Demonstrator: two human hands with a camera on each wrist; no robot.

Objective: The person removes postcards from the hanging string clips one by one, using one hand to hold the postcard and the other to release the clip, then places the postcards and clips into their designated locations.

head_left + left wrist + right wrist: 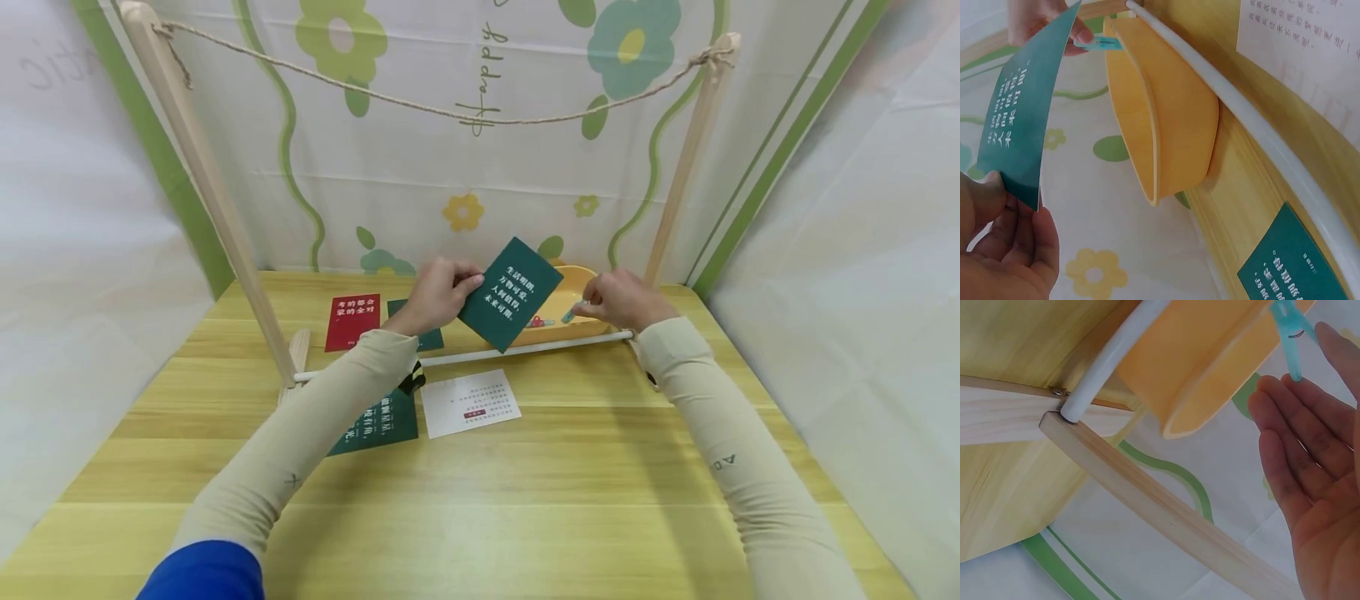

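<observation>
My left hand (pixel 437 293) pinches a dark green card (pixel 512 292) with white Chinese writing by its edge, tilted above the table. In the left wrist view the thumb lies on one face of the card (pixel 1025 106), the fingers behind it. My right hand (pixel 626 300) holds a small light-blue clothespin (pixel 573 312) between thumb and fingertips, just over the yellow-orange tray (pixel 592 333). From the right wrist, the clothespin (pixel 1291 337) points its legs toward the fingers. Inside the tray lie a few small clips, one pink-red (pixel 537 322).
A wooden frame has two posts (pixel 210 192), a sagging twine (pixel 390 103) strung between them and a white bar (pixel 472 357) low across. On the wooden table (pixel 525 517) lie a red card (pixel 352 322), a white card (pixel 472 403) and two green cards, one nearer (pixel 386 423).
</observation>
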